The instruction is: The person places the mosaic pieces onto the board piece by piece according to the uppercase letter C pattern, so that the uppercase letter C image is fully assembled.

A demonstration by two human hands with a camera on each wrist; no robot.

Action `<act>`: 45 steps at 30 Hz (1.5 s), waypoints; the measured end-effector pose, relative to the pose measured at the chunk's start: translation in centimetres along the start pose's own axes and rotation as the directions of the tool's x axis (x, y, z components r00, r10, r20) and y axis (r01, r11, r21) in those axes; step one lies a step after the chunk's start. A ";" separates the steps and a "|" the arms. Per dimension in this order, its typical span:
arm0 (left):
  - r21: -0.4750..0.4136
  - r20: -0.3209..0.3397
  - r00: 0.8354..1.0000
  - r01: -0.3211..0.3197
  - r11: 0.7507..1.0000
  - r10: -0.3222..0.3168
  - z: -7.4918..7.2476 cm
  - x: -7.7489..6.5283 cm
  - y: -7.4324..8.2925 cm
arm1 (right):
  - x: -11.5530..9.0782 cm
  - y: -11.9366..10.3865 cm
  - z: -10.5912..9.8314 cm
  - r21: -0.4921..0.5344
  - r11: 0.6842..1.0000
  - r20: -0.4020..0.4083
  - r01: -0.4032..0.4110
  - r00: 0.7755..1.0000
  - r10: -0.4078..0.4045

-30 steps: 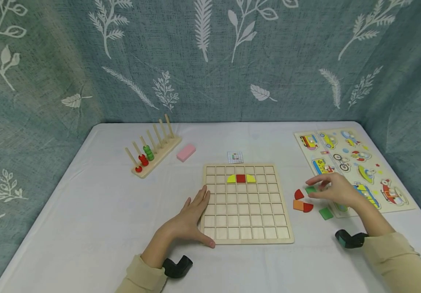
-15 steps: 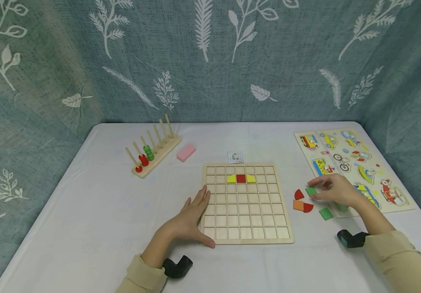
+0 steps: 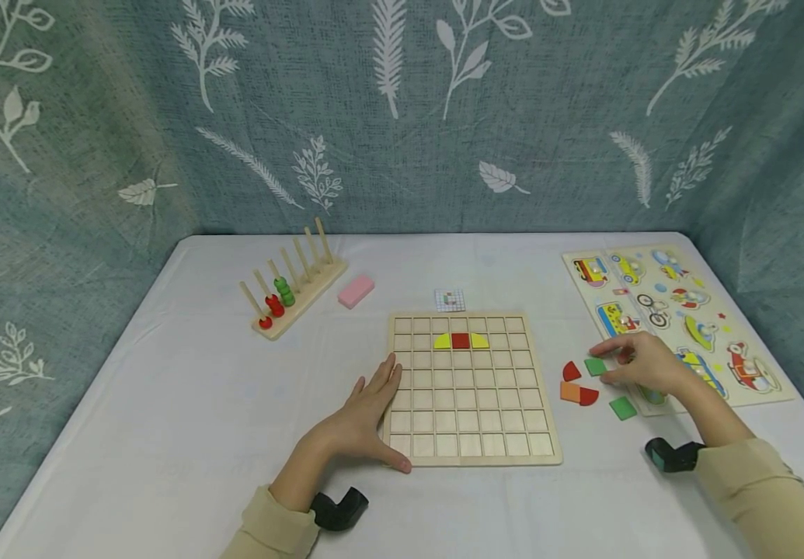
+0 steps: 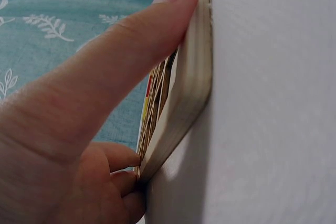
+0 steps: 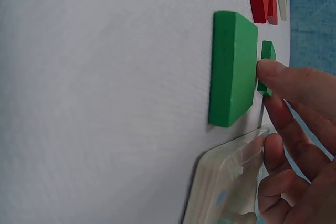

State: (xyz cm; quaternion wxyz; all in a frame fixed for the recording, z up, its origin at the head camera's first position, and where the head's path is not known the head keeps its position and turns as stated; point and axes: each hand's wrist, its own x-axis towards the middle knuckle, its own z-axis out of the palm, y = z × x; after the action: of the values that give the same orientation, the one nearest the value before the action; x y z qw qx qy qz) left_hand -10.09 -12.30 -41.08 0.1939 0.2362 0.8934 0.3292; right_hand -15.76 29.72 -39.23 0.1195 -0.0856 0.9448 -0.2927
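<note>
Step in hand looks like picking up the next tile for the grid board [image 3: 485,460]. Right hand [image 3: 639,362], right of the grid board and partly over the vehicle puzzle [image 3: 730,330], has thumb and index finger drawn narrow, pinching the far green square [image 3: 594,367] by its edges. Cannot tell if that tile is off the table or only gripped in place. Left hand [image 3: 356,423] is spread wide, fingers along the grid board's left edge, thumb on its near-left corner, holds no tile, seems to be steadying it.

On the grid board, second row from the far edge: a red square [image 3: 460,341] between two yellow quarter-circles [image 3: 441,342]. Loose, right of the grid board: two red quarter-circles [image 3: 571,371], an orange square [image 3: 570,391] touching the nearer one, and the near green square [image 3: 623,408], untouched. Pattern card [image 3: 450,300] lies just beyond the grid board's far edge, print too small to read. Left of the grid board and farther back: pink block [image 3: 356,292], then peg rack [image 3: 314,283].

Judgement: early, most cells bare; the next move calls for lifting the green tile, carrying it left over the grid board, squaring it to a cell matching the card; which cell, cannot tell
</note>
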 end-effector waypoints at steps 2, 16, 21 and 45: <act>0.010 0.004 1.000 0.008 1.000 -0.009 0.0 0.1 0.0 | 0.0 0.0 0.0 -0.005 1.000 -0.001 0.005 1.000 -0.005; 0.013 0.003 1.000 0.020 1.000 -0.020 0.0 0.1 0.1 | 0.0 0.0 -0.1 -0.012 1.000 0.003 -0.004 1.000 0.004; 0.015 -0.001 1.000 0.015 1.000 -0.015 0.0 0.1 0.1 | -0.1 0.0 -0.1 -0.008 1.000 0.000 -0.011 1.000 0.011; 0.022 0.004 1.000 0.011 1.000 -0.011 0.0 0.1 0.0 | -0.2 -0.3 0.1 -0.007 1.000 -0.021 0.010 1.000 -0.010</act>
State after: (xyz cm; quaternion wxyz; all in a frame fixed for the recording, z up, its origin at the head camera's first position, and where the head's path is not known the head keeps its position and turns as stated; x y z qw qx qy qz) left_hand -10.19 -12.22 -41.03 0.1951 0.2342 0.8978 0.3179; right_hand -15.50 29.46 -39.07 0.1080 -0.0877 0.9465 -0.2911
